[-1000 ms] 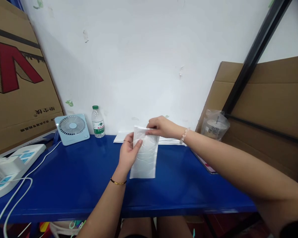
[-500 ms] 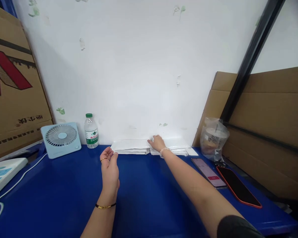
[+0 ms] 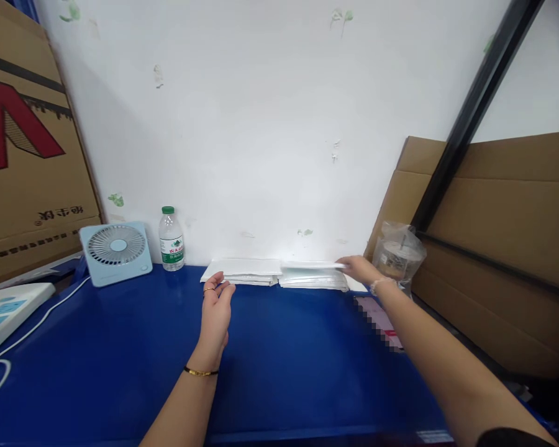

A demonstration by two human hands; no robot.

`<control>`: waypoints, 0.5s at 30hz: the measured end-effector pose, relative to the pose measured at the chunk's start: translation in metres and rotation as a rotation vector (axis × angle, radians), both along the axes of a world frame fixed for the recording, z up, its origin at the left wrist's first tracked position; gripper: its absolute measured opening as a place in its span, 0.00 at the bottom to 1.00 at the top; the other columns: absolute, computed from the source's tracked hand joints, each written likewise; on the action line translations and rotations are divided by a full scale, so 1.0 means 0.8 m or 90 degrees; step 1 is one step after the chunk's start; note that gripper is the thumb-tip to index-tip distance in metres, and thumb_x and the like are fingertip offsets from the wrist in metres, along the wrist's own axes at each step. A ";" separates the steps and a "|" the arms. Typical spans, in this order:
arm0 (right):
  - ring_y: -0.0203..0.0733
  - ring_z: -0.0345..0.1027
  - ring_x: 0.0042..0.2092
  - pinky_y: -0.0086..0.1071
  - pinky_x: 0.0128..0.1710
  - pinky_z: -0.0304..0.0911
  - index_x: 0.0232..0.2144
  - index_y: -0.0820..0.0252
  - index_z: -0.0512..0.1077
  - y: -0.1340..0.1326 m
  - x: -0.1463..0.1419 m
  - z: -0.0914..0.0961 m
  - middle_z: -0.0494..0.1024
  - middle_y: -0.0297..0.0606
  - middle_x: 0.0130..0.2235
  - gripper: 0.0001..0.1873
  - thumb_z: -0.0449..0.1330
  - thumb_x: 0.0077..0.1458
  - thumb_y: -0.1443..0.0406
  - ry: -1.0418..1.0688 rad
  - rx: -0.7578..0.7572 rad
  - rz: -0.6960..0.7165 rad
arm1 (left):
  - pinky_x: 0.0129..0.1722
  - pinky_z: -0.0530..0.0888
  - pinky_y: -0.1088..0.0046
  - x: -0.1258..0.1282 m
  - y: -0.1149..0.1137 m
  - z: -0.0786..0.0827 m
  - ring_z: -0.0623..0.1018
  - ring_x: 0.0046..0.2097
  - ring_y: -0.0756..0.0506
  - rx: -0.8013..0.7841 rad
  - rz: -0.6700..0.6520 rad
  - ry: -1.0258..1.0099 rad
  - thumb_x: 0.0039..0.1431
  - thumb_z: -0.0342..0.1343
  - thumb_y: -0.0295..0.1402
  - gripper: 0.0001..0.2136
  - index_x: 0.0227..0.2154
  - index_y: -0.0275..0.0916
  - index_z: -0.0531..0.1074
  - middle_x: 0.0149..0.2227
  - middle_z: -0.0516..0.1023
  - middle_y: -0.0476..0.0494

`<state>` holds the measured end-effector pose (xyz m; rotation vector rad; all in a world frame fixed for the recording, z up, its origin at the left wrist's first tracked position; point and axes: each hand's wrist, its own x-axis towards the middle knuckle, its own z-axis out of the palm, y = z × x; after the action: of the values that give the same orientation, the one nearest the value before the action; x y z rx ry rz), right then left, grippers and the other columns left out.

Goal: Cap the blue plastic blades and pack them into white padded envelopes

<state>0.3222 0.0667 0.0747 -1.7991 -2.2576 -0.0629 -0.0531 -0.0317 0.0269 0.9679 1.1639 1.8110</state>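
White packet (image 3: 310,265), flat and thin, tops the right-hand stack (image 3: 313,282) at the foot of the wall (image 3: 261,136). My right hand (image 3: 361,270) is at its right end, thumb and fingers appearing to pinch the edge; the exact contact is too small to make out. The packet's right end seems a little clear of the pile below; its left end lies close to the neighbouring stack (image 3: 245,268).

My left hand (image 3: 217,304) holds nothing. Fingers loosely curled, thumb apart from them, just in front of the left stack; whether any fingertip brushes it I can't tell.

Step in hand, by my reading: handling the top packet at the right stack by its edge. The next move calls for a light, level pinch, so that only this one shifts and the layers beneath, edges slightly uneven, don't slide along.

Further out on the blue table (image 3: 284,372): a phone (image 3: 377,320) near my right forearm, partly covered by it; a cup in a clear bag (image 3: 397,256) beyond my right wrist. To the left, a water bottle (image 3: 172,242), then a pale blue fan (image 3: 116,251) and a power strip (image 3: 18,301). Cardboard (image 3: 503,248) leans at the right, behind a black post (image 3: 475,118).
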 end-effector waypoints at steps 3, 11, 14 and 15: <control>0.48 0.71 0.42 0.36 0.43 0.63 0.40 0.59 0.74 -0.017 0.001 0.024 0.79 0.42 0.40 0.16 0.52 0.55 0.58 0.186 0.154 0.026 | 0.48 0.65 0.70 0.011 -0.005 0.002 0.67 0.52 0.46 -0.053 -0.049 -0.061 0.51 0.56 0.34 0.17 0.45 0.44 0.65 0.52 0.65 0.45; 0.46 0.70 0.42 0.35 0.43 0.62 0.35 0.58 0.75 -0.102 -0.065 0.099 0.78 0.39 0.39 0.13 0.58 0.51 0.57 0.443 0.231 0.155 | 0.38 0.71 0.73 0.107 -0.068 -0.008 0.74 0.47 0.46 -0.413 -0.499 -0.477 0.51 0.56 0.33 0.10 0.37 0.37 0.67 0.44 0.72 0.40; 0.43 0.70 0.35 0.32 0.33 0.63 0.35 0.60 0.74 -0.134 -0.101 0.098 0.78 0.39 0.35 0.15 0.61 0.48 0.55 0.633 0.159 0.131 | 0.48 0.69 0.66 0.131 -0.084 -0.006 0.68 0.55 0.43 -0.244 -0.613 -0.506 0.50 0.58 0.40 0.18 0.44 0.42 0.67 0.51 0.69 0.41; 0.41 0.70 0.31 0.30 0.29 0.63 0.35 0.60 0.73 -0.142 -0.112 0.091 0.78 0.39 0.32 0.16 0.61 0.48 0.55 0.714 0.092 0.122 | 0.51 0.68 0.64 0.133 -0.085 -0.003 0.66 0.57 0.42 -0.143 -0.605 -0.497 0.48 0.59 0.43 0.21 0.46 0.44 0.66 0.52 0.69 0.42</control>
<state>0.2324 -0.0472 0.1473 -1.0646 -1.5045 0.6311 0.0530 -0.0995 0.0247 0.4479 0.2900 1.0524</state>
